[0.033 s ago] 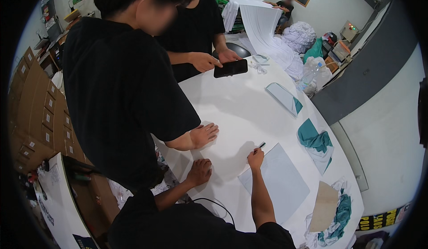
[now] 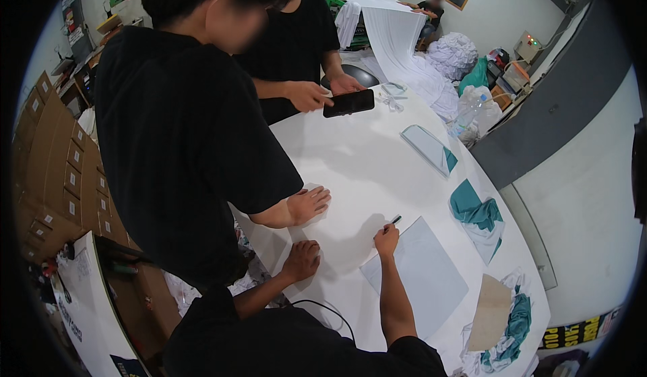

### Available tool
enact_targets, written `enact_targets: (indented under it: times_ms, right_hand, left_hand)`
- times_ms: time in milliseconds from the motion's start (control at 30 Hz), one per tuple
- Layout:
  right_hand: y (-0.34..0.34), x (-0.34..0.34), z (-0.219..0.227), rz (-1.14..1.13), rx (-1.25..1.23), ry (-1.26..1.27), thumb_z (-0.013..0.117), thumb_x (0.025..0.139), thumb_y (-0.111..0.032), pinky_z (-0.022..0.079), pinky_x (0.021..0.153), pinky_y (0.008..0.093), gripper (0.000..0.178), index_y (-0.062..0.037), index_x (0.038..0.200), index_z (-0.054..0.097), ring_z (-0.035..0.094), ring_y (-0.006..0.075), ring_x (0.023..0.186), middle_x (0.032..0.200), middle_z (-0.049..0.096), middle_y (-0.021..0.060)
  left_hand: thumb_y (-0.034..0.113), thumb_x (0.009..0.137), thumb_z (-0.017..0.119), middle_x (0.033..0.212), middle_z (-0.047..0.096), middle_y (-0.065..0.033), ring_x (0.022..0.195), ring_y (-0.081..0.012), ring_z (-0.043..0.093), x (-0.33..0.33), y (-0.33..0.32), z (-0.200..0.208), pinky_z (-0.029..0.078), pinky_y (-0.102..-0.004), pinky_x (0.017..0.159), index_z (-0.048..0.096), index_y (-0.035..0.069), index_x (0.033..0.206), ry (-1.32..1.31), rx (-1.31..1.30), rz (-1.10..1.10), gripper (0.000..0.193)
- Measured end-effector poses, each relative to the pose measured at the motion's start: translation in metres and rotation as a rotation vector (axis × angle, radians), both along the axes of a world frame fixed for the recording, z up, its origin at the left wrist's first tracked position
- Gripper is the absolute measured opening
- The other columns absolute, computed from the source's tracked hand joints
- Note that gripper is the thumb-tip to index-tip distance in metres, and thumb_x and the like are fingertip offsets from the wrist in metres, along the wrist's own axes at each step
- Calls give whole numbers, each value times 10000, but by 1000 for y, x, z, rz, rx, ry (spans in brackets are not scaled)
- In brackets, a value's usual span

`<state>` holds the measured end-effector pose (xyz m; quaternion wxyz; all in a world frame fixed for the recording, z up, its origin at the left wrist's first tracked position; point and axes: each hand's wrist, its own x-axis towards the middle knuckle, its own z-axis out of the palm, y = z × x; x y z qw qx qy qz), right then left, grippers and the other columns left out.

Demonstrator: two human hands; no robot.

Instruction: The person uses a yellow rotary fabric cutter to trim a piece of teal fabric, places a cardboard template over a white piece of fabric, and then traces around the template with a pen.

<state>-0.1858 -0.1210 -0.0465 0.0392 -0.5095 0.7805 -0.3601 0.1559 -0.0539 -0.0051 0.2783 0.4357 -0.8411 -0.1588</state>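
My right hand (image 2: 386,240) is closed round a slim dark pen (image 2: 395,220), which points up and away over the table. Below that wrist lies a large pale grey-blue square sheet (image 2: 428,269), flat on the white tabletop (image 2: 357,168). My left hand (image 2: 301,261) rests at the table's left edge with its fingers curled in, and nothing shows in it. Just beyond it, a co-worker's hand (image 2: 310,205) is laid flat on the table. Another person's hand (image 2: 347,83) holds a dark phone (image 2: 348,104) at the far edge, their other hand by its screen.
Along the right side lie a framed panel (image 2: 428,149), teal and white cloth (image 2: 477,208), and a beige board (image 2: 490,313) on bundled fabric. A black cable (image 2: 330,307) runs near my body. Stacked cartons (image 2: 67,175) stand left; white fabric (image 2: 397,40) hangs behind.
The far co-worker's pointing hand has shifted slightly at the phone's left edge. My own hands stay where they were.
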Motion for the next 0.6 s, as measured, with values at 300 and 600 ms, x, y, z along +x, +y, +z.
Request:
enact_targets:
  times_ms: [300,600]
  right_hand:
    - [0,13,8,50,18,5,653,837,-79,536,745,482,198,56,982,656,657,391,810,874,652,252]
    - [-26,-10,26,97,341,-55,603,879,-126,530,919,510,344,77,1156,605,627,472,1020,1163,571,334]
  left_hand:
    - [220,901,651,1261,550,-115,1201,-310,510,2,3,-2,378,-481,1049,568,49,1171,4,3,15,329]
    - [219,903,646,1270,553,-121,1208,-319,512,-1,0,-5,373,-492,1054,563,49,1170,5,32,6,327]
